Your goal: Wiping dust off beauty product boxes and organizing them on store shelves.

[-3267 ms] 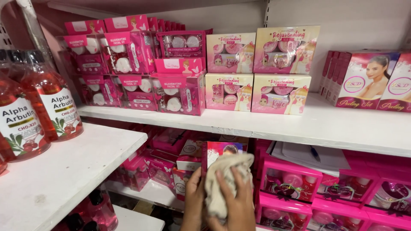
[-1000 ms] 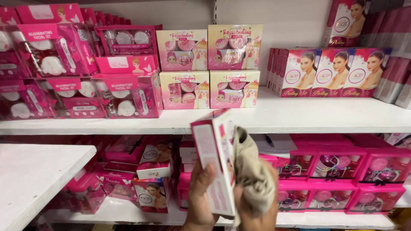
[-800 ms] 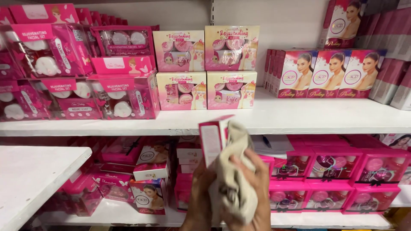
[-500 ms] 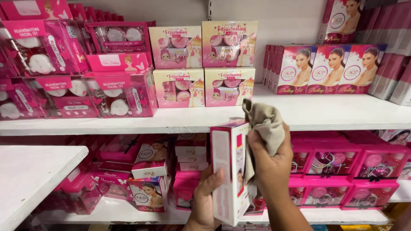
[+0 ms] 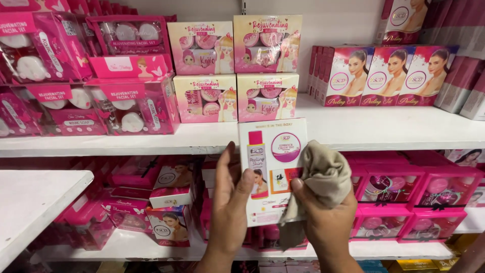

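My left hand [image 5: 230,202] holds a white and pink cosmetics box [image 5: 272,156] upright, its printed back panel facing me, in front of the shop shelves. My right hand [image 5: 326,217] grips a bunched beige cloth [image 5: 323,174] and presses it against the box's right edge. Both hands are low in the middle of the view, level with the lower shelf.
The white middle shelf [image 5: 353,134] carries pink boxed facial sets [image 5: 129,103], cream and pink gift boxes [image 5: 235,71] and a row of boxes with a woman's picture [image 5: 384,76]. Pink gift packs [image 5: 404,194] fill the lower shelf. A white side shelf [image 5: 30,202] juts at left.
The box has been turned from its narrow side to its flat back panel facing me. The cloth hand slid from the box's top down to its right edge. The view drifted right.
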